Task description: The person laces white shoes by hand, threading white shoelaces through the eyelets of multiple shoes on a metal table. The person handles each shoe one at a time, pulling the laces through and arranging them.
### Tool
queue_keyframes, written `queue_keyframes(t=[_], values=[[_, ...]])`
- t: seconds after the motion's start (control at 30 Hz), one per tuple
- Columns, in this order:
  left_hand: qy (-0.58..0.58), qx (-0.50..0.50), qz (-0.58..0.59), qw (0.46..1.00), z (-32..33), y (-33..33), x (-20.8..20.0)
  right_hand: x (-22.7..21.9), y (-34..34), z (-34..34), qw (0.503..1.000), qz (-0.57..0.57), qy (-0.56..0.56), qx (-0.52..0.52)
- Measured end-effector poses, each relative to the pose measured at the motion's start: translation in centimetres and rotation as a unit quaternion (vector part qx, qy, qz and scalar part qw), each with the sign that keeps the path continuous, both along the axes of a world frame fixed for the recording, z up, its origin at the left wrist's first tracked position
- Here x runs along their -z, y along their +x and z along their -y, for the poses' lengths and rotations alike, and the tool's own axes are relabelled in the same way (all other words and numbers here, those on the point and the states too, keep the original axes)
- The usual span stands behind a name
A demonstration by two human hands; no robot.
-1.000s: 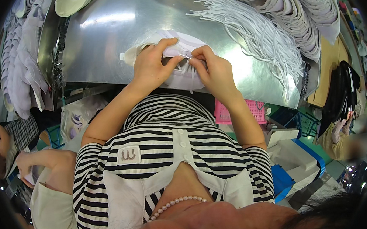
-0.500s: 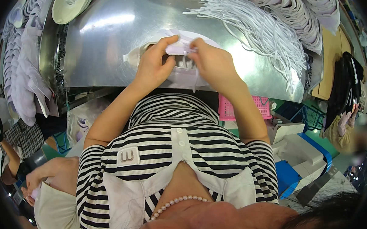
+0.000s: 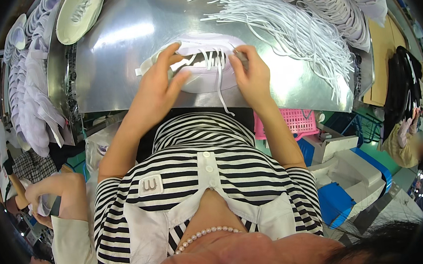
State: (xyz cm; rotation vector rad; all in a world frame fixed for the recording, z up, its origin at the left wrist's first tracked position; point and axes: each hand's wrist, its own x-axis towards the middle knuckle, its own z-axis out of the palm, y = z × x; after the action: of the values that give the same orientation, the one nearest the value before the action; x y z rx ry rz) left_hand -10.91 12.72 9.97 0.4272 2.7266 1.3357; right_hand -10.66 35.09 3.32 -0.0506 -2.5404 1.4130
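A white, pale-lilac shoe upper (image 3: 203, 81) lies flat on a metal table before me, its opening facing up. A white shoelace (image 3: 222, 89) crosses the opening in several rows, and one loose end hangs over the table's near edge. My left hand (image 3: 161, 79) is at the left end of the upper, fingers apart, the thumb smeared by motion over the opening. At the right end, my right hand (image 3: 251, 73) has thumb and forefinger drawn together by the lace rows. What lies between those fingertips is too small to make out.
Many loose white laces (image 3: 283, 34) spread over the table's right side. Stacked uppers (image 3: 335, 10) stand beyond them, and more hang at the left (image 3: 29, 86). A cream shoe piece (image 3: 81, 16) sits at the far left. Below the table is a pink basket (image 3: 287, 122). Other people sit nearby.
The upper, raised and folded between both hands earlier, now lies flatter with its lace rows showing. My hands have moved apart, and the lace end hangs longer toward me.
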Motion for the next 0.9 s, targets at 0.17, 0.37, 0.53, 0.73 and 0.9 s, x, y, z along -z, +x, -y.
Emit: queue_keyframes(t=[0.17,0.37,0.53,0.73,0.9], values=[[-0.151,0.07,-0.168,0.972,-2.4,0.5,0.7,-0.4,3.6,0.9,0.997,0.05,0.04,-0.042],[-0.129,0.03,-0.146,0.98,-3.2,-0.5,2.8,-0.9,3.8,1.6,0.995,-0.058,0.074,-0.027],[-0.169,0.071,-0.104,0.977,-2.6,-1.0,2.6,-0.1,8.1,1.9,0.913,-0.042,0.209,-0.348],[-0.069,0.132,-0.027,0.988,-1.7,-2.1,4.6,-0.1,6.8,0.5,0.966,0.183,-0.135,-0.121],[-0.036,0.114,0.008,0.993,-1.5,-2.1,3.9,0.4,3.4,0.3,0.95,0.175,-0.259,-0.021]])
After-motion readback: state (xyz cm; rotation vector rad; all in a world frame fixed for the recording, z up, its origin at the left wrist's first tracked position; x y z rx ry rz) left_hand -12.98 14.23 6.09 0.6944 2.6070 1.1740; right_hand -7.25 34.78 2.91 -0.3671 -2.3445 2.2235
